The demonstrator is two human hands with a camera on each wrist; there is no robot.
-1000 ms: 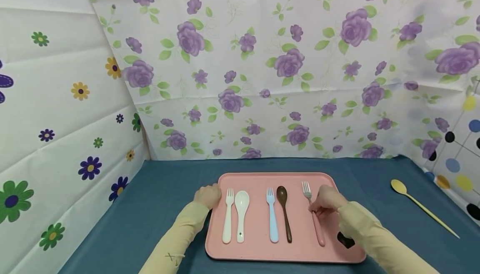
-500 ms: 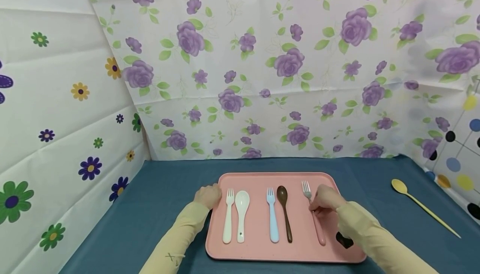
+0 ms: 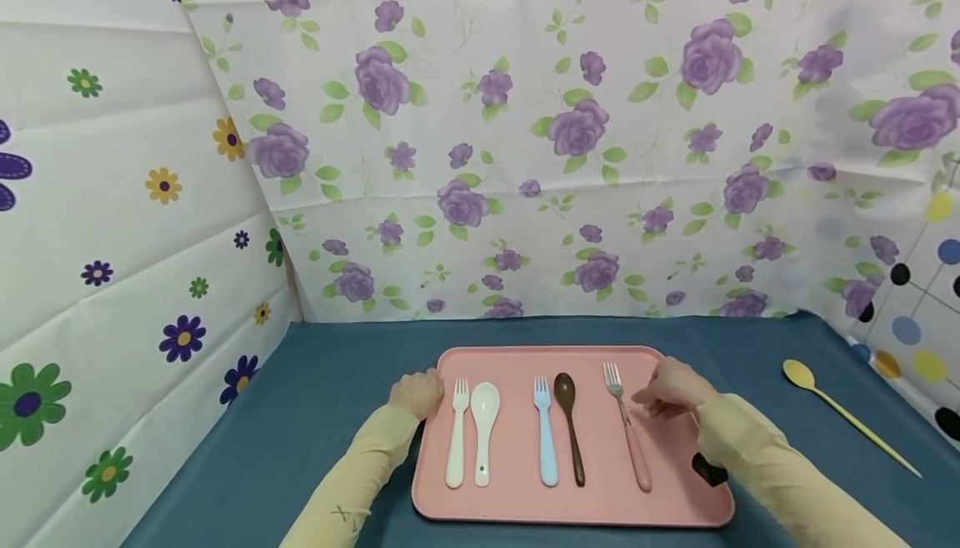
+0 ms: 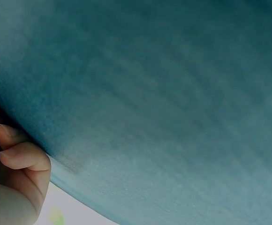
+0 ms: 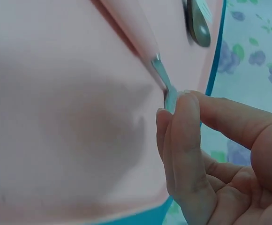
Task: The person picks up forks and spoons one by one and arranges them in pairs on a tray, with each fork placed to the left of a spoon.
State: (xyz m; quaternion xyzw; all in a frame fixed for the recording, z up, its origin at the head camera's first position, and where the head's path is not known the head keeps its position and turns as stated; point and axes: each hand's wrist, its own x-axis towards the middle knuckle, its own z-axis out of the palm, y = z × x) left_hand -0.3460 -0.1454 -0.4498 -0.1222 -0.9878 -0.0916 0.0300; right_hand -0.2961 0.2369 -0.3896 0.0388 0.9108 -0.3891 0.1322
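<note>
On the pink tray (image 3: pixel 517 502) lies a fork with a pink handle and metal tines (image 3: pixel 628 431). My right hand (image 3: pixel 671 388) hovers just right of that fork, thumb and fingertips drawn near each other with nothing between them. In the right wrist view the fork's metal neck (image 5: pixel 160 72) shows beyond the fingertips (image 5: pixel 187 101). My left hand (image 3: pixel 417 392) grips the tray's left rim with curled fingers (image 4: pixel 26 157). Left of the pink fork lie a brown spoon (image 3: pixel 566 406), a light blue fork (image 3: pixel 546 435), a white spoon (image 3: pixel 483 414) and a white fork (image 3: pixel 457 439).
A long yellow spoon (image 3: pixel 847 414) lies on the blue tablecloth (image 3: pixel 300 431) right of the tray. Behind the table hangs a flowered curtain (image 3: pixel 480 139), with more patterned cloth at both sides. A dark object (image 3: pixel 708 470) shows at the right wrist.
My right hand has let go of the pink-handled fork and moved right and slightly up from it. The fork stays on the tray. My left hand keeps its place.
</note>
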